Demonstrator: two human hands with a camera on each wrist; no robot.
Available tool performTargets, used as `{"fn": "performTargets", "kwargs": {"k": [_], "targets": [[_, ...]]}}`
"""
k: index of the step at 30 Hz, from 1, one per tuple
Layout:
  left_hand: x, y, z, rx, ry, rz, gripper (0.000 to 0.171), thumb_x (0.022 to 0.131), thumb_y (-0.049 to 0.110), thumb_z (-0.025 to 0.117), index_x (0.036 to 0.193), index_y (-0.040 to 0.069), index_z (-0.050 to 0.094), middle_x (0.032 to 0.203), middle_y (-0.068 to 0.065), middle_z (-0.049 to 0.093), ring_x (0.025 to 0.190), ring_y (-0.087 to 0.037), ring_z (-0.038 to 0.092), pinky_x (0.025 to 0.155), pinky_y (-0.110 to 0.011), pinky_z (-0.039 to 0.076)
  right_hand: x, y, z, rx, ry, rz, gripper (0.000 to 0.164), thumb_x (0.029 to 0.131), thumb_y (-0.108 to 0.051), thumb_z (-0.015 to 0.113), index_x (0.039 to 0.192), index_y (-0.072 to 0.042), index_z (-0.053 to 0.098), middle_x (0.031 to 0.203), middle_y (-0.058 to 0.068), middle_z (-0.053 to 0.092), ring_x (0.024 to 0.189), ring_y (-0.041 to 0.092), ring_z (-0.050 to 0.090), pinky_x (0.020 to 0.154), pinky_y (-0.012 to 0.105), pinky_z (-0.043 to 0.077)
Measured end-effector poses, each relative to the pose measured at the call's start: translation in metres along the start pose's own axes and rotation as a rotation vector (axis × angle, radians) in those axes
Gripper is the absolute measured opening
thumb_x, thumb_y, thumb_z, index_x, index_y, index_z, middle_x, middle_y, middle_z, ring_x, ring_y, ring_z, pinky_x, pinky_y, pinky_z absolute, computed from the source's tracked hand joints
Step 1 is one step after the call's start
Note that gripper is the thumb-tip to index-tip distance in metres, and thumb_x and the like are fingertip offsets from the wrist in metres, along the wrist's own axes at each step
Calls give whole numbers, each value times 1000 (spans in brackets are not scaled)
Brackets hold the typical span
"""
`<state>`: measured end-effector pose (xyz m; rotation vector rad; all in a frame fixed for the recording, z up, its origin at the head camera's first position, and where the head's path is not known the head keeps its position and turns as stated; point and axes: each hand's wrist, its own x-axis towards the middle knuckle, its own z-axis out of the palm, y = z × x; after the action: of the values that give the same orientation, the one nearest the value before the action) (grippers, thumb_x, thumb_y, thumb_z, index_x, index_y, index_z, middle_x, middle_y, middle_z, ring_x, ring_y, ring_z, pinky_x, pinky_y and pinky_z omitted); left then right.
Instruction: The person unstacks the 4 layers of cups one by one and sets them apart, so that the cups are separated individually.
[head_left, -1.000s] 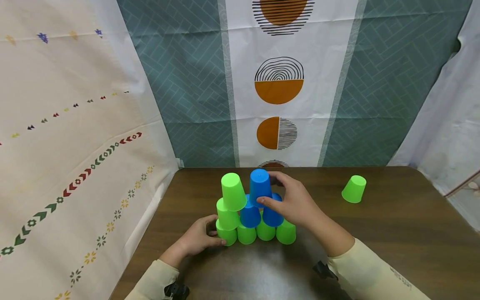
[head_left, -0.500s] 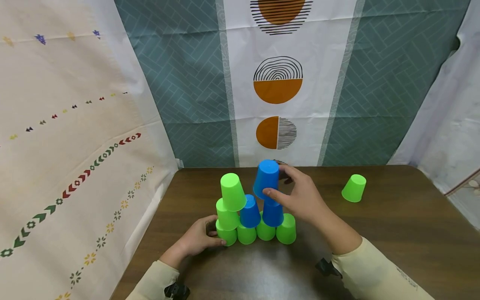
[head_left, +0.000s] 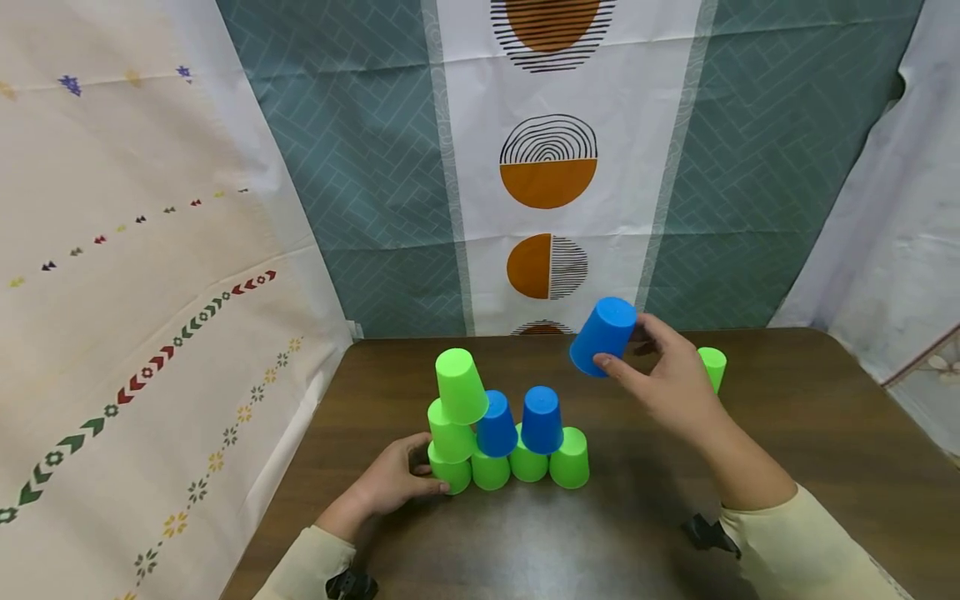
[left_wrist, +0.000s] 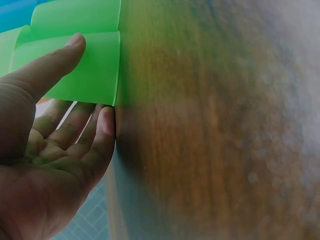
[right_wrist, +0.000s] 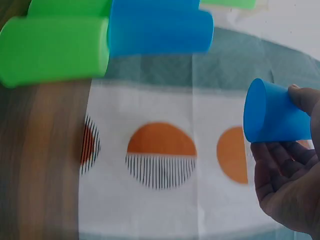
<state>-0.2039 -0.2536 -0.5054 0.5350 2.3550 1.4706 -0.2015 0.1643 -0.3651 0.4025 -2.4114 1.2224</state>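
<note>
My right hand (head_left: 678, 392) holds an upside-down blue cup (head_left: 602, 335), tilted, in the air right of the stack. Its thumb is on the near side, the fingers behind. My left hand (head_left: 392, 477) grips the bottom-left green cup (head_left: 452, 473), with the thumb (left_wrist: 67, 57) on its front. The bottom row has several upside-down green cups, including one at the right end (head_left: 570, 458). Above them stand a green cup (head_left: 448, 435) and two blue cups, one in the middle (head_left: 497, 427) and one on the right (head_left: 542, 421). Another green cup (head_left: 461, 387) tops the left side.
A lone green cup (head_left: 713, 365) stands at the back right of the brown wooden table (head_left: 495, 542), partly hidden by my right hand. A patterned cloth (head_left: 360, 167) hangs behind the table, and a cream cloth (head_left: 150, 333) on the left.
My right hand has lifted the blue cup off the second row and carried it right and up, tilting it. My left hand stays at the bottom-left green cup.
</note>
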Motion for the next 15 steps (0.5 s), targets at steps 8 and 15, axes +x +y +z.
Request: {"fn": "performTargets", "kwargs": {"k": [8, 15], "targets": [[0, 0, 0, -19, -4, -10, 65, 86, 13, 89, 142, 5, 58, 136, -10, 64, 129, -34, 62, 103, -37, 56, -9, 40, -46, -83, 104, 57, 57, 95, -28, 81, 142, -6, 59, 117, 18, 71, 102, 21, 64, 80, 21, 51], [-1, 1, 1, -1, 0, -1, 63, 87, 13, 89, 141, 4, 58, 135, -11, 65, 128, -34, 62, 104, -40, 56, -19, 77, -83, -161, 156, 135, 61, 96, -32, 80, 144, -3, 58, 122, 24, 68, 95, -14, 48, 74, 4, 42]]}}
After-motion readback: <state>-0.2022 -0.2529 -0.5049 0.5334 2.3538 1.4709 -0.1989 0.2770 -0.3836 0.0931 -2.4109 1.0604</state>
